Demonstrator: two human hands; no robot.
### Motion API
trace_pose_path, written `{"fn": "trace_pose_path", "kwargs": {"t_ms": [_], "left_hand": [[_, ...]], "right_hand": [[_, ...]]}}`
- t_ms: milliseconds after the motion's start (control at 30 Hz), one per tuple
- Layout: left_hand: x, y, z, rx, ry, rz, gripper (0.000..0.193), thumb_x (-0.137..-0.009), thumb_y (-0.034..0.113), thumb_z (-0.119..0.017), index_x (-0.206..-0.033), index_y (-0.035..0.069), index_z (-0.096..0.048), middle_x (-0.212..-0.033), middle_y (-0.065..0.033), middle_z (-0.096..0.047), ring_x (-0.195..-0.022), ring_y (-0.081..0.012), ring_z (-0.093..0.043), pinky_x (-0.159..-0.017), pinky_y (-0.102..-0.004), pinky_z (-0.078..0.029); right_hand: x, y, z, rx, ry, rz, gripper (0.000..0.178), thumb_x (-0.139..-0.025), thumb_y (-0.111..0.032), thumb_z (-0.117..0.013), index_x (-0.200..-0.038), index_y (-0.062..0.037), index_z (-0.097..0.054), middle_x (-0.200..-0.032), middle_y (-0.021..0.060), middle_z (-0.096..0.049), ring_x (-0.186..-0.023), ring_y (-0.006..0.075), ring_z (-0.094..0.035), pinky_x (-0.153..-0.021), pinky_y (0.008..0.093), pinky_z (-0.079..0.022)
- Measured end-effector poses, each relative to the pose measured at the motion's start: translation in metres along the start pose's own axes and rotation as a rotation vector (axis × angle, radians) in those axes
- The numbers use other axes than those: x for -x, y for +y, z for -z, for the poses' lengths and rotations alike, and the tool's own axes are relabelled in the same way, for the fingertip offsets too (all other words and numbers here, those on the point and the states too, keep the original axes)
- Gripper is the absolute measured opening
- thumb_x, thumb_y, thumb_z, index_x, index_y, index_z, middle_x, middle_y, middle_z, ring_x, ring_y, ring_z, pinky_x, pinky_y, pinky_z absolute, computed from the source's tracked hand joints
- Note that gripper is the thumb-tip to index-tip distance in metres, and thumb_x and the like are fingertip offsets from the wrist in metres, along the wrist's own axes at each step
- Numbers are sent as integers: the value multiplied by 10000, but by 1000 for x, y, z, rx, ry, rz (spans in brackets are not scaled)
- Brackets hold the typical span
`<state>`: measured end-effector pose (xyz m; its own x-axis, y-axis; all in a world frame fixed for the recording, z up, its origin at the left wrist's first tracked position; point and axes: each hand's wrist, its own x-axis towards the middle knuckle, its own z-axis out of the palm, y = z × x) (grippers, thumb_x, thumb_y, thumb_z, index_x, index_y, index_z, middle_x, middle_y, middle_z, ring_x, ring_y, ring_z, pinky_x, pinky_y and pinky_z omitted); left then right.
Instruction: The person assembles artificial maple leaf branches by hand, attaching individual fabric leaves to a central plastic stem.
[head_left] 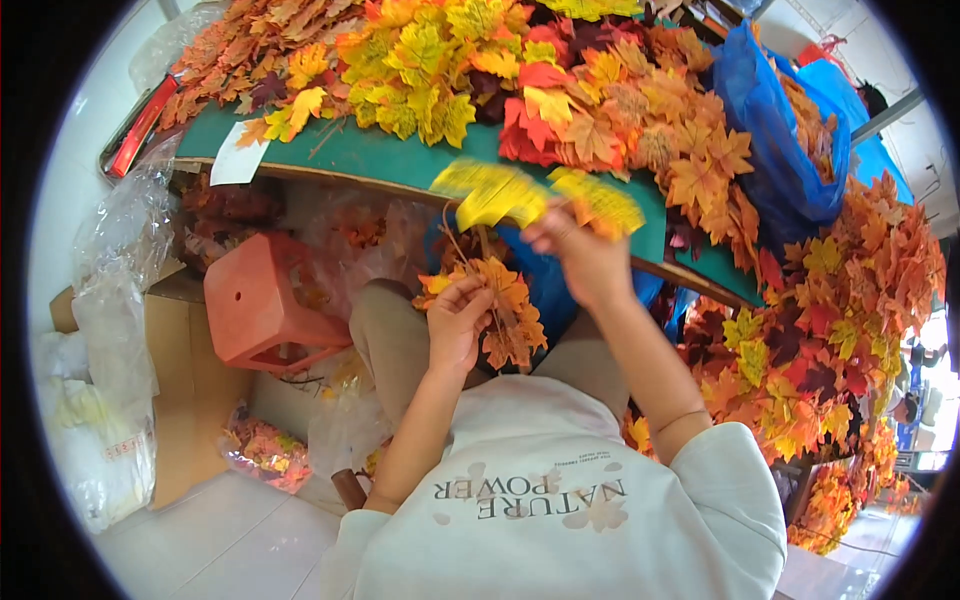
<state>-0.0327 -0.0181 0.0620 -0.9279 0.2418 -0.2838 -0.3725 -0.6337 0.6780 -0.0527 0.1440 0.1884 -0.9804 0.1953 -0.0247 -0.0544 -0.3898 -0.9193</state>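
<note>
The left hand (458, 318) is closed around a bunch of orange leaves (505, 310), which sits at its 3 o'clock. The right hand (580, 255) pinches blurred yellow leaves (535, 195) at its 11 o'clock, just over the green counter (400, 160).

The yellow leaves (535, 195) near my right hand (585, 262) at the centre of the frame are blurred, so I cannot tell their shape. My left hand (458, 320) covers the stems of the orange leaf bunch (505, 310). The blue bag (790, 150) at upper right hides part of its leaves, and the black rim cuts the white bags (95, 440) at lower left.

A craft workshop: fake autumn leaves (560, 90) heaped over a green worktable (400, 160).
</note>
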Motion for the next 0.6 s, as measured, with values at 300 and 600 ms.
{"fn": "trace_pose_path", "kwargs": {"t_ms": [300,600], "left_hand": [[15,5,-19,102,-16,56,184,-798,14,-641,-968,14,-571,-856,-29,-611,-657,-64,-557,-493,-173,-373],[19,0,-21,-285,92,29,191,-758,-5,-644,-938,-2,-578,-792,-20,-605,-696,-69,-573,-522,-153,-398]], "right_hand": [[36,97,23,-268,126,-248,160,-843,-114,-648,-943,0,-597,-910,69,-626,-812,142,-618,-706,271,-526],[38,83,36,-462,325,95,116,-876,-146,-609,-965,-78,-576,-864,27,-617,-786,135,-603,-709,242,-505]]}}
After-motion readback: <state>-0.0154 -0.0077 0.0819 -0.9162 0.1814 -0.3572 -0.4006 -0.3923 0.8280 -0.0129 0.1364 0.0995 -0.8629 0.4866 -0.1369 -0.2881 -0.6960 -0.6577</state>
